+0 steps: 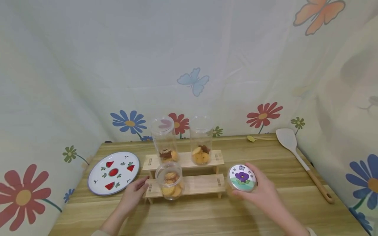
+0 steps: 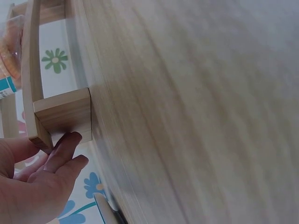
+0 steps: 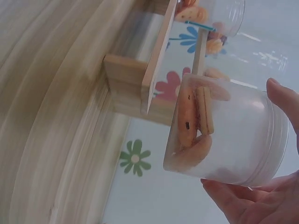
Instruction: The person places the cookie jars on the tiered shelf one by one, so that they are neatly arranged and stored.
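Observation:
My right hand (image 1: 265, 191) holds a clear plastic jar (image 3: 238, 135) around its top end, and a lid (image 1: 242, 177) with a purple flower covers it. Several cookies (image 3: 189, 119) lie at that jar's bottom, which is raised off the table in the right wrist view. On the left, my left hand (image 1: 135, 193) pinches the end of the lower step of a wooden two-step stand (image 1: 203, 185), thumb on one side and fingertips under the board. A short clear jar of cookies (image 1: 169, 183) stands on that lower step near the left hand.
Two tall clear jars, one at left (image 1: 163, 139) and one at right (image 1: 201, 141), stand on the upper step with cookies inside. A watermelon-patterned plate (image 1: 100, 173) lies left. A spatula (image 1: 302, 160) and a small yellow spoon (image 1: 261, 138) lie right. Floral curtains surround the table (image 1: 183, 219).

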The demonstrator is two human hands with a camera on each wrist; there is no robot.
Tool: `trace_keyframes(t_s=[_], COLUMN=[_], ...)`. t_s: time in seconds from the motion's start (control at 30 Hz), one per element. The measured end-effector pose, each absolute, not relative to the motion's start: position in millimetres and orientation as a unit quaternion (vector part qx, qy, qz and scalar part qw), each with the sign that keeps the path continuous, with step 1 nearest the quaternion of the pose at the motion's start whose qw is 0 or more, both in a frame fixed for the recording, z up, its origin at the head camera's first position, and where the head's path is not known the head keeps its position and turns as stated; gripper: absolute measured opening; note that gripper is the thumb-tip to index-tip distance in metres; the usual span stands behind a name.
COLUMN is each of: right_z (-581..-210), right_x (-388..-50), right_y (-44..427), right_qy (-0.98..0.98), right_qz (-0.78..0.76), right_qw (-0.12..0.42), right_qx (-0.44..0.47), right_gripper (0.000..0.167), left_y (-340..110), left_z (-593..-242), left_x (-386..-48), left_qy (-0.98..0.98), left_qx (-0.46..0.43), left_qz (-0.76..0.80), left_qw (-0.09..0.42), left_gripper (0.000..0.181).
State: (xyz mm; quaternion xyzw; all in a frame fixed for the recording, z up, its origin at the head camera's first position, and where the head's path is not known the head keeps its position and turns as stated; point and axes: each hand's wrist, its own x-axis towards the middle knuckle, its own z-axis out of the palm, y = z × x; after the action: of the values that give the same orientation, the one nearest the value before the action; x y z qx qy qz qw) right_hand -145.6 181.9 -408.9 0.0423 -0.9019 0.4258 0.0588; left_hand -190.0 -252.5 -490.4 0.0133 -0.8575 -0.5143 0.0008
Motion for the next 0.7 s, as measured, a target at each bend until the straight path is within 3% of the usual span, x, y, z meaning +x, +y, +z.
trace_keyframes(t_s=[0.47, 0.7], right_z=[-420.6, -424.0], right_x=[-162.2, -169.6], right_y=[141.4, 123.5], right_qy=[-0.881, -0.878], right_qz=[0.452, 0.465], right_qw=[0.071, 0.053], right_qx=[0.121, 0.102], right_gripper=[0.102, 0.108], left_y=[-251.6, -250.2], left_z=[-486.2, -484.7], left_x=[-188.9, -186.5], left_qy=[-0.858, -0.861], left_qx=[0.020, 0.015], left_qz=[-0.513, -0.508], left_qw=[-0.003, 0.004], left_gripper=[0.039, 0.039])
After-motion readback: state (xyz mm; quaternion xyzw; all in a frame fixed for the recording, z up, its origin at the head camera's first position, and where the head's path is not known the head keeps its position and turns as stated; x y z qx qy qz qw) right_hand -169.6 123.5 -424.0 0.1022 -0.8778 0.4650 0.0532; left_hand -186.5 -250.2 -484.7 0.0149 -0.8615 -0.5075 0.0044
